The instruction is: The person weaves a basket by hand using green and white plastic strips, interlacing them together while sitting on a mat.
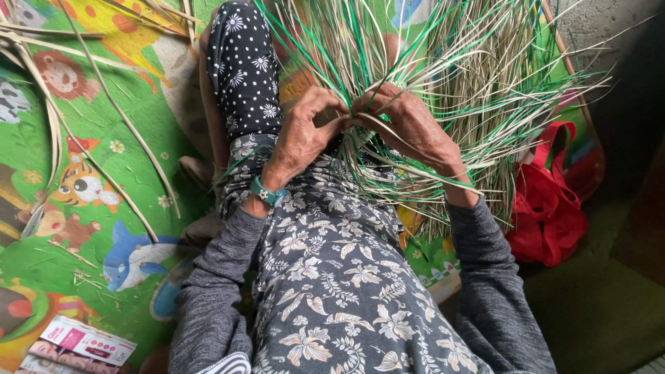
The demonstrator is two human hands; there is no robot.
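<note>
Packets: small pink and white paper packets [82, 344] lie at the bottom left corner of the mat, cut off by the edge of the picture.
Mat: a bright green play mat with cartoon animals [97, 187] covers the floor on the left side.
Loose strips: long pale dry leaf strips [111, 97] lie across the mat, well apart from the hands.
Left hand: the left hand [305, 135] is curled almost shut, and its fingers pinch a few strips where the bundle comes together. A teal band sits on its wrist.
Strips: the bundle of thin green and cream straw strips [443, 83] rests on the lap. It fans up and out to the right above both hands, and it touches both of them.
Right hand: the right hand [409, 125] is bent over the strips, with its fingers closed around some of them. It sits just beside the left hand.
Red bag: a red cloth bag with handles [547, 201] lies on the floor to the right, partly behind the strips.
Hard to see: the fingertips of both hands are hidden in the strips, so the exact strips they hold cannot be told. The tops of the strips are cut off at the top edge.
</note>
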